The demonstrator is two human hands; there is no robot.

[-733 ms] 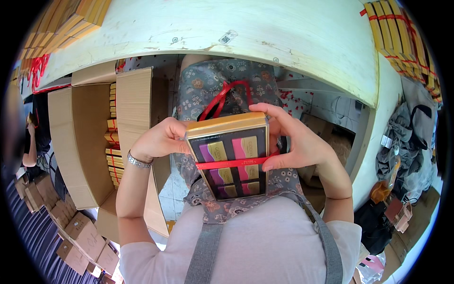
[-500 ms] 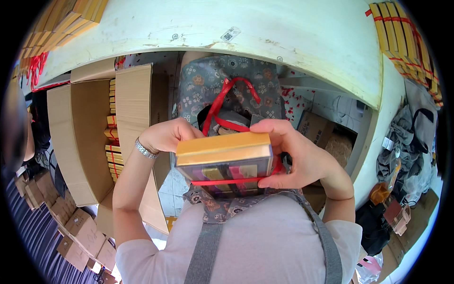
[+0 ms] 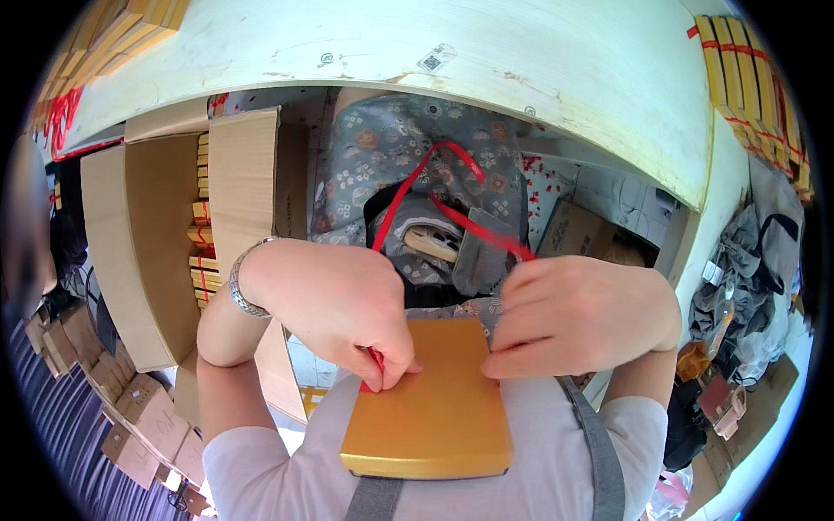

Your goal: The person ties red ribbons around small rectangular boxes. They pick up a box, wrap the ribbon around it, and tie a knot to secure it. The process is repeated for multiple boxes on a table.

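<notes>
A gold box (image 3: 424,430) lies face down against my front, its plain back up. My left hand (image 3: 326,308) is closed at the box's upper left, fingertips pinching red ribbon (image 3: 373,358) on it. My right hand (image 3: 582,317), slightly blurred, has its fingers curled at the box's upper right edge; a blurred length of ribbon runs behind it, and what it grips is hidden. Beyond the box, the floral apron (image 3: 365,148) covers my lap, with a grey pouch (image 3: 473,269) holding a pale phone-like object (image 3: 430,241) and ribbon looping over it.
A white table (image 3: 521,52) spans the top, with stacked gold boxes at left (image 3: 139,26) and ribboned ones at right (image 3: 734,65). An open carton (image 3: 113,252) of gold boxes stands left, more cartons (image 3: 139,408) below. Bags and cloth (image 3: 738,286) crowd the right.
The box has flipped from its window side to its plain back and moved down against my front. Both hands have moved over it, my left now pinching ribbon.
</notes>
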